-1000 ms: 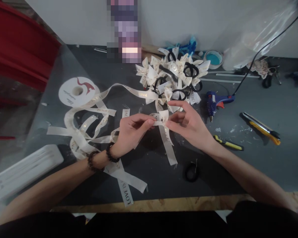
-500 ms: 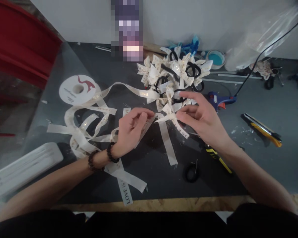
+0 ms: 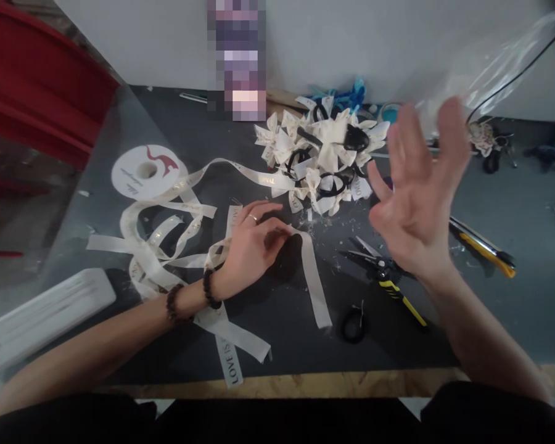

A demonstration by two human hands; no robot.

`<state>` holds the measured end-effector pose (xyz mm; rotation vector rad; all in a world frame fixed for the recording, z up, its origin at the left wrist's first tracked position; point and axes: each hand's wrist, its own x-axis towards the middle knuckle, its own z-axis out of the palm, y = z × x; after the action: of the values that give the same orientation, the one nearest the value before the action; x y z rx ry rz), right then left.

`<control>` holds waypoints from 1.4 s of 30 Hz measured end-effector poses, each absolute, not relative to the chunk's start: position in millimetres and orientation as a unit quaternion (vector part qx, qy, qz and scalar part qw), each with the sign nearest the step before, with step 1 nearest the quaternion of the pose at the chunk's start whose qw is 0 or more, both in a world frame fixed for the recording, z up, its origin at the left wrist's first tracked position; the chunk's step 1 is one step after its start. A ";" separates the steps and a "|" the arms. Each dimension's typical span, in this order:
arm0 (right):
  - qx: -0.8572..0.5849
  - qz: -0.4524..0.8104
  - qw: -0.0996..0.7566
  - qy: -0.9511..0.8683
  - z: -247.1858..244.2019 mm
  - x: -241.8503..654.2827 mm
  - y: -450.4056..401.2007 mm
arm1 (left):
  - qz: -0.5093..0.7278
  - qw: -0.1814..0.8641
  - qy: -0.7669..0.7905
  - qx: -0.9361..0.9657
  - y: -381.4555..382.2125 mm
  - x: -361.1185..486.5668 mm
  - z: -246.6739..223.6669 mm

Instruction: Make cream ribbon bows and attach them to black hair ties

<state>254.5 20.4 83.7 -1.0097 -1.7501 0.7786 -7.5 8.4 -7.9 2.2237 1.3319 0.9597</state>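
Observation:
My left hand [image 3: 252, 246] pinches the end of a white ribbon [image 3: 315, 280], whose tail hangs down to the right over the dark table. Raised above the table on the right, my right hand [image 3: 416, 191] has its fingers spread and holds nothing; it is blurred by motion. Between and beyond the hands lies a pile of white ribbon bows [image 3: 282, 142] with black hair ties. One bow with a black tie [image 3: 356, 139] is blurred at the pile's upper right, apart from my fingers. Loose printed ribbon [image 3: 143, 246] lies curled left of my left hand.
A ribbon spool [image 3: 145, 171] lies at the left, with a white case [image 3: 50, 314] nearer. Scissors [image 3: 388, 277], a black hair tie [image 3: 353, 324] and a yellow cutter [image 3: 485, 246] lie at the right. A cable [image 3: 513, 83] runs down at the upper right.
My right hand has let go of the white bow and moved up and right, its fingers spreading. The blurred bow has appeared on the pile. My left hand has turned slightly, still pinching ribbon.

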 end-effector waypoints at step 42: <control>-0.493 0.417 0.201 -0.737 62.7 243.7 24.5 | 0.428 0.315 0.469 0.705 -8.3 -7.5 5.0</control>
<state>243.7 24.5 62.7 -1.3773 -2.0587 1.1656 -7.5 -8.3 5.0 1.8590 1.2368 1.1276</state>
